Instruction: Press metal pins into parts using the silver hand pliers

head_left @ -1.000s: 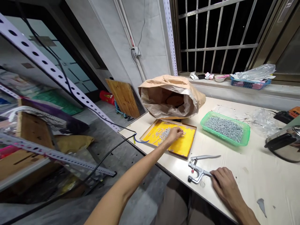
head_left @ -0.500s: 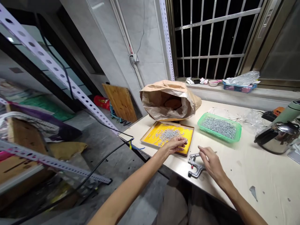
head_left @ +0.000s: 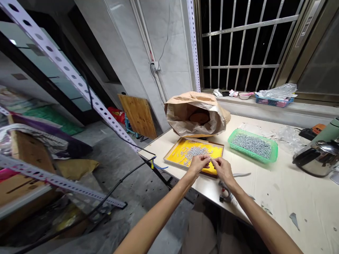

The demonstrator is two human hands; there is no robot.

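Observation:
My left hand [head_left: 200, 164] and my right hand [head_left: 222, 170] meet fingertip to fingertip over the front right corner of a shallow tray [head_left: 169, 161] with a yellow bottom. Both are closed in a pinch; whatever they hold is too small to make out. A loose heap of small silvery metal pins [head_left: 195, 151] lies in the tray. Under my right wrist, a grey C-shaped metal tool [head_left: 224, 194] with a red part rests on the table, partly hidden. Right of the hands stands a green plastic basket [head_left: 274, 153] full of similar pins.
A large open brown paper sack [head_left: 196, 97] lies behind the tray. A steel kettle [head_left: 315, 160] stands at the right, near crumpled clear plastic [head_left: 288, 137]. Black cable [head_left: 132, 173] runs past the table's left corner. Grey scraps [head_left: 294, 220] lie on the tabletop [head_left: 272, 187].
My right hand has moved up and left from beside the C-shaped tool to join my left hand's fingertips. Its fingers have closed. The view has shifted slightly.

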